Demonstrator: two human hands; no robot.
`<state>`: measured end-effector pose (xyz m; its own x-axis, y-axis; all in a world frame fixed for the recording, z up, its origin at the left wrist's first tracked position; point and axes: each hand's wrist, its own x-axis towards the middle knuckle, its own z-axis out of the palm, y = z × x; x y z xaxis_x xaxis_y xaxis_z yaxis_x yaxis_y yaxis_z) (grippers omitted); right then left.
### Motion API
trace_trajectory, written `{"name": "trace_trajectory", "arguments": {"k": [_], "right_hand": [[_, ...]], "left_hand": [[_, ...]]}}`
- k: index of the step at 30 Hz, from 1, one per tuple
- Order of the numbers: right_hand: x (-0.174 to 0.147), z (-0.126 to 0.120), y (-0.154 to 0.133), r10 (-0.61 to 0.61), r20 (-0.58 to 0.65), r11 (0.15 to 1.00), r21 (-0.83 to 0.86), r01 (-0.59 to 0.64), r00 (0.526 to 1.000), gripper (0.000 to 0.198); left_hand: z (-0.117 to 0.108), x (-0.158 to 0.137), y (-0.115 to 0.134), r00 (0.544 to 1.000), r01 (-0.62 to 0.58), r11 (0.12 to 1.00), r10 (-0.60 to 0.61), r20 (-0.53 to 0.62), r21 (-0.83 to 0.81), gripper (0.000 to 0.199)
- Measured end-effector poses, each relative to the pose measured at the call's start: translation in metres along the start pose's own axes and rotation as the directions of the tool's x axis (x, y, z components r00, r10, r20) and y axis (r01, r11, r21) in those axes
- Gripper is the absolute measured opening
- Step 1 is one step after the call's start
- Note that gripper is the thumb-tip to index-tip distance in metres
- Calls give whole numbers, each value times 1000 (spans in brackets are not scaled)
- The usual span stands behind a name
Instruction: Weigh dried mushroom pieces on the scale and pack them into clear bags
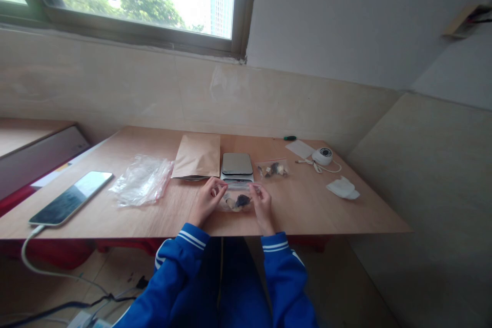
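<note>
Both my hands pinch the top edge of a clear zip bag [237, 202] at the table's front. My left hand [209, 199] grips its left upper corner and my right hand [263, 204] its right upper corner. Inside lie dark and pale dried pieces whose kind I cannot make out. Just behind the bag stands a small kitchen scale [237, 164] with a metal plate, its front partly hidden by the bag and fingers. Right of the scale, a second zip bag [272, 169] holds similar dark and pale pieces.
Left of the scale lie a brown paper pouch [197, 156] and a pile of clear plastic bags [142, 182]. A phone [73, 199] is plugged in at far left. A white camera [322, 156], crumpled tissue [343, 188], white paper [300, 149] and screwdriver [289, 138] lie right.
</note>
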<state>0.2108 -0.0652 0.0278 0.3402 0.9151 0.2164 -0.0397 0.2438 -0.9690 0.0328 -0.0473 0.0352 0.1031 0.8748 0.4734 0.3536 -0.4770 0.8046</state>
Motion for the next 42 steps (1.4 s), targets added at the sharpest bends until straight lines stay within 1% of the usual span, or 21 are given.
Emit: {"name": "trace_trajectory", "arguments": {"k": [8, 17, 21, 24, 28, 33, 37, 42], "right_hand": [[1, 0, 7, 3, -14, 1000, -25, -3, 1000, 30], [0, 0, 8, -95, -37, 991, -93, 91, 995, 25], [0, -1, 7, -116, -27, 987, -119, 112, 993, 24], [-1, 0, 4, -105, -21, 990, -92, 103, 994, 23], [-1, 0, 1, -56, 4, 997, -57, 56, 998, 24], [0, -2, 3, -18, 37, 999, -30, 19, 999, 27], [1, -3, 7, -18, 63, 999, -27, 20, 998, 28], [1, -2, 8, -36, 54, 999, -37, 38, 998, 26]], "left_hand": [[0, 0, -1, 999, -20, 999, 21, -25, 34, 21], [1, 0, -3, 997, -33, 996, 38, -62, 78, 19], [1, 0, -3, 997, -30, 998, 34, -71, 55, 19], [1, -1, -2, 998, -23, 999, 25, -65, 30, 20], [0, -1, -1, 999, -23, 999, 24, -45, 31, 21], [-1, -2, 0, 999, -10, 999, 12, -39, 35, 22], [-1, -1, 1, 1000, -8, 999, 10, -30, 36, 22], [-1, -1, 2, 1000, -8, 999, 9, -23, 35, 23]]}}
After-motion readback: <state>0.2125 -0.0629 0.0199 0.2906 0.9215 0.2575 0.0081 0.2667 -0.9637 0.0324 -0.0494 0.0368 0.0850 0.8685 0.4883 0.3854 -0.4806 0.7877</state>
